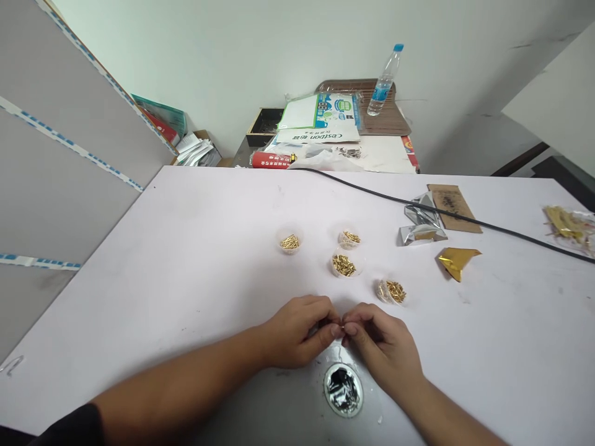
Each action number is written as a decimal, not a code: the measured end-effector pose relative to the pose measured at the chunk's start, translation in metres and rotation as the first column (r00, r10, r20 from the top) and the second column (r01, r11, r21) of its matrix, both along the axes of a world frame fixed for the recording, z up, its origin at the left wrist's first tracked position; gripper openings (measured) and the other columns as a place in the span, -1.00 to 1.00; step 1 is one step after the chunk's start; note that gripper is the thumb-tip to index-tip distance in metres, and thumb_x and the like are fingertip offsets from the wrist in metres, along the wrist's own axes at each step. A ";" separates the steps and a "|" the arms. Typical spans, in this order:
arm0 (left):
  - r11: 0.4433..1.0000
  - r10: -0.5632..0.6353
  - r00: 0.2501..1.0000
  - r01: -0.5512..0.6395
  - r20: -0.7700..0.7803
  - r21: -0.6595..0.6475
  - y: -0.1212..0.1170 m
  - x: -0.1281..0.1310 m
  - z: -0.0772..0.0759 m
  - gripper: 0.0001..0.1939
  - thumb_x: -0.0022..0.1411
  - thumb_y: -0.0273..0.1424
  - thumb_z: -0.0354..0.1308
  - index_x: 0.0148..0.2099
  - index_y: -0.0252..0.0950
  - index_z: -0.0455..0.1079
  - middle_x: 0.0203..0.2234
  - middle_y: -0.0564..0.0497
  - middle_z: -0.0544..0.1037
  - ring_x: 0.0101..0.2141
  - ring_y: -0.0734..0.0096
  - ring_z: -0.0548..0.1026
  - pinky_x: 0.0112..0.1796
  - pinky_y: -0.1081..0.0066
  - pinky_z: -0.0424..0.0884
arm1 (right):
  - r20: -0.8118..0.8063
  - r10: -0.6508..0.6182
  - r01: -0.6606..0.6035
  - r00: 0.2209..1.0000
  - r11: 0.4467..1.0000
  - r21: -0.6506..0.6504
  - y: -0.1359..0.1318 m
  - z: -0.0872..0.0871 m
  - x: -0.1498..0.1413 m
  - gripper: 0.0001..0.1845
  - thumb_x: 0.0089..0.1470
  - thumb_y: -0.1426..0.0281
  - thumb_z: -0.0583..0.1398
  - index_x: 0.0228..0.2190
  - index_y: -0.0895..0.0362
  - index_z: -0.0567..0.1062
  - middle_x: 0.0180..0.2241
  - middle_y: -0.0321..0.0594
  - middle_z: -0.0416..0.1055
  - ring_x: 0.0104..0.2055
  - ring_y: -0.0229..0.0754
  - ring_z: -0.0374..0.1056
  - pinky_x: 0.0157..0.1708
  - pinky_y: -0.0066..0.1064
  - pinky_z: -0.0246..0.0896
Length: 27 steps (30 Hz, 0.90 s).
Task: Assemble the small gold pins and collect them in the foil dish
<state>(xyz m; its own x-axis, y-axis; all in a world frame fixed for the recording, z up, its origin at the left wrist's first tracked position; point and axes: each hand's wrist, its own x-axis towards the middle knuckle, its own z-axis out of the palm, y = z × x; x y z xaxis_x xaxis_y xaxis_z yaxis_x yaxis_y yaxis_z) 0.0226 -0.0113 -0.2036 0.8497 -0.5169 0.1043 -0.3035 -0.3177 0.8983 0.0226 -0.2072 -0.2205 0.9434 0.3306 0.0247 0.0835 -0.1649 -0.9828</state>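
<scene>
Hands (297, 332) fingertip to fingertip around a tiny piece (343, 327), forearms (195, 373) angled inward

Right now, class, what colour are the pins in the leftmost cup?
Gold pins, best in the head view.

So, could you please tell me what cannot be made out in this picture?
Head view:
Small piece between the left hand and right hand: mostly hidden by fingertips, too small to identify.
Plastic bag: cut off by the right edge.
Black sleeve: cut off by the bottom edge.
</scene>
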 end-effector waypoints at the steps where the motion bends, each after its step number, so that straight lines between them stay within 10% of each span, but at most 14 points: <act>1: 1.000 0.001 1.000 -0.001 0.009 -0.004 0.000 0.000 0.000 -0.81 0.36 -0.31 -0.01 -0.31 -0.29 0.26 -0.47 0.02 0.42 -0.46 0.46 0.30 -0.37 0.46 0.26 | 0.024 0.010 -0.010 1.000 1.000 0.021 0.000 0.000 0.000 -0.78 0.22 0.27 0.21 -0.44 0.09 0.46 -0.56 -0.28 0.45 -0.56 -0.26 0.37 -0.55 -0.46 0.29; 27: 0.990 0.105 0.992 -0.111 -0.070 -0.090 -0.004 0.001 -0.005 -0.79 0.35 -0.32 0.01 -0.33 -0.31 0.27 -0.50 0.04 0.46 -0.50 0.52 0.30 -0.42 0.49 0.26 | 0.147 0.005 -0.001 0.989 1.000 -0.026 0.004 0.014 0.001 -0.88 0.18 0.36 0.24 -0.38 0.11 0.55 -0.53 -0.24 0.54 -0.60 -0.24 0.48 -0.60 -0.49 0.46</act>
<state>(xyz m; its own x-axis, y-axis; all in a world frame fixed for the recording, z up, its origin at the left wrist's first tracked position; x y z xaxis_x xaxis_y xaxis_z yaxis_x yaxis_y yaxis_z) 0.0234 -0.0153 -0.2090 0.9067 -0.4119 0.0906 -0.2120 -0.2592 0.9423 0.0237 -0.2031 -0.2066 0.9291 0.3359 0.1544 0.2271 -0.1891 -0.9553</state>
